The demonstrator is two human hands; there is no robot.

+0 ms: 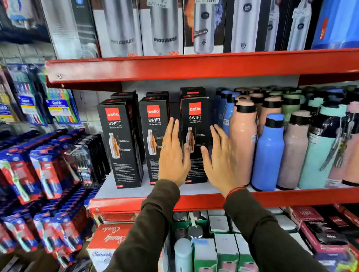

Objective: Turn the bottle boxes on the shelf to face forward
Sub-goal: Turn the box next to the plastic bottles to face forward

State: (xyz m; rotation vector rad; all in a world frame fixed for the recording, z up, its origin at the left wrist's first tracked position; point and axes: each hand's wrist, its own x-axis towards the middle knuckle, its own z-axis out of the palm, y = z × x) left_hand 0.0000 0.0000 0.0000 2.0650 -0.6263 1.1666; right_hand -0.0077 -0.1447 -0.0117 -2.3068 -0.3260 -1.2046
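Note:
Three tall black Cello Swift bottle boxes stand in the front row on the middle shelf (pixel 123 191), printed fronts toward me: the left box (pixel 120 144), the middle box (pixel 153 125) and the right box (pixel 195 117). More black boxes stand behind them. My left hand (pixel 173 155) is flat and open between the middle and right boxes, covering part of the middle one. My right hand (pixel 220 160) is open on the other side of the right box, fingers spread. Neither hand grips anything.
Loose pink, blue and mint bottles (pixel 269 150) crowd the shelf just right of the boxes. A red shelf lip (pixel 191 68) overhangs above, carrying steel-bottle boxes. Hanging toothbrush packs (pixel 38 171) fill the left; boxes and jars sit on the shelf below.

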